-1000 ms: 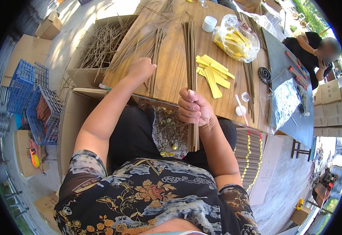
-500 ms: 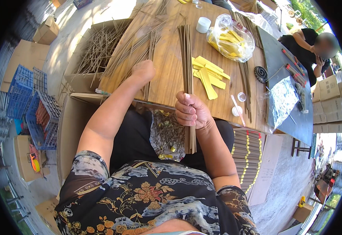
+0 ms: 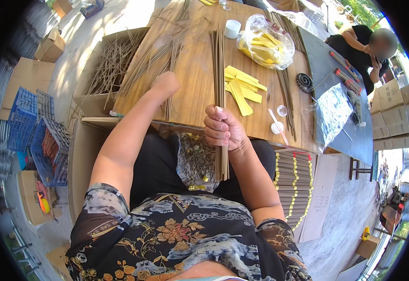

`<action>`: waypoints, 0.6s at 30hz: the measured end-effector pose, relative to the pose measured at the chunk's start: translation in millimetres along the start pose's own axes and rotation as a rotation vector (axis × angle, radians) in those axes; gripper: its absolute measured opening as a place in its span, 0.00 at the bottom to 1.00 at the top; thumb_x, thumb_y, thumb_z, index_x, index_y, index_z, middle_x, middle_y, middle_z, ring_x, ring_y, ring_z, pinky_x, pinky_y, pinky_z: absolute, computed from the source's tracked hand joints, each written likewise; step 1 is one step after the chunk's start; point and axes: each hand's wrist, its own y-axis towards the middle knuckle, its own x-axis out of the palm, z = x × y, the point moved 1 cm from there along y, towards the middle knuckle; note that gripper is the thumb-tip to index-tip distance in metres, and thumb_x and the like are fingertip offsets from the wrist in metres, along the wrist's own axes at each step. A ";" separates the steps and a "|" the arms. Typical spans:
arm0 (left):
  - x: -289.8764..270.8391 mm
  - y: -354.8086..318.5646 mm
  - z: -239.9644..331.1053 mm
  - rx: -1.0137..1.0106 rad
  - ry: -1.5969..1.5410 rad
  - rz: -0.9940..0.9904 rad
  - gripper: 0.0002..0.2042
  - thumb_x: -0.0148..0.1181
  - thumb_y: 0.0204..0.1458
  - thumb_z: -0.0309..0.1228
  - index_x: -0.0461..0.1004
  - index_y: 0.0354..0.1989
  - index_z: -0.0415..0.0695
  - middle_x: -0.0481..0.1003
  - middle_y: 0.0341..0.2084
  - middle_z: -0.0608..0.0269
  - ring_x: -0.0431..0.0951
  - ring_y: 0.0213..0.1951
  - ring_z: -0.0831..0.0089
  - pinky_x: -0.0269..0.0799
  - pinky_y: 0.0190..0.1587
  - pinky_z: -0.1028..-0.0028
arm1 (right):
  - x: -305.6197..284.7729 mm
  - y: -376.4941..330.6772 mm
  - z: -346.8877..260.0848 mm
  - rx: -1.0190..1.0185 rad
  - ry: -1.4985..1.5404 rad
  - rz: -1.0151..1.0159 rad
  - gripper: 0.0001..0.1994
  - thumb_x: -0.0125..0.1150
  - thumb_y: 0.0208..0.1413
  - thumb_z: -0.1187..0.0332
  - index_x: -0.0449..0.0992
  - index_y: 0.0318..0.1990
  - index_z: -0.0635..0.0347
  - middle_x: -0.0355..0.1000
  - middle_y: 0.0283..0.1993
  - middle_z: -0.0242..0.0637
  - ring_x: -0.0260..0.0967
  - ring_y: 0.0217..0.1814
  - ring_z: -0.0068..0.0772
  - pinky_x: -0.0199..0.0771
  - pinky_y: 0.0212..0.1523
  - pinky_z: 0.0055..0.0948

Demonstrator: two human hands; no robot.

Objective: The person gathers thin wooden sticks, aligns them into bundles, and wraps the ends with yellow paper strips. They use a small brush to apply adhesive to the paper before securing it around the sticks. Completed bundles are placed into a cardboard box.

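Observation:
My right hand (image 3: 223, 125) is wrapped round an upright bundle of thin brown incense sticks (image 3: 217, 70). The bundle rises above the fist over the table and its lower ends hang below, in front of my lap. My left hand (image 3: 165, 84) rests at the table's left side, on loose brown incense sticks (image 3: 174, 56) that run under it. Its back faces up and its fingers are hidden, so whether it grips any sticks does not show. Right of the bundle lie flat yellow paper strips (image 3: 243, 89) in a loose pile.
A clear bag of yellow strips (image 3: 266, 44) and a white tub (image 3: 232, 29) stand farther back on the wooden table (image 3: 195, 75). A cardboard box (image 3: 92, 105) of sticks is at left. Yellow-banded bundles (image 3: 291, 187) are below right. A person (image 3: 354, 47) sits at far right.
The whole view has shifted slightly, with the table appearing a little farther left. My right hand still grips the incense sticks, and my left hand stays on the loose ones.

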 end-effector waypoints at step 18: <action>-50.9 -157.8 64.8 0.233 -1.093 -0.278 0.04 0.52 0.46 0.25 0.70 0.25 0.38 0.68 0.19 0.72 0.63 0.19 0.88 0.59 0.19 0.86 | 3.8 -0.9 4.2 -0.175 -0.136 0.240 0.15 0.50 0.55 0.55 0.64 0.26 0.56 0.59 0.16 0.24 0.56 0.15 0.17 0.61 0.15 0.18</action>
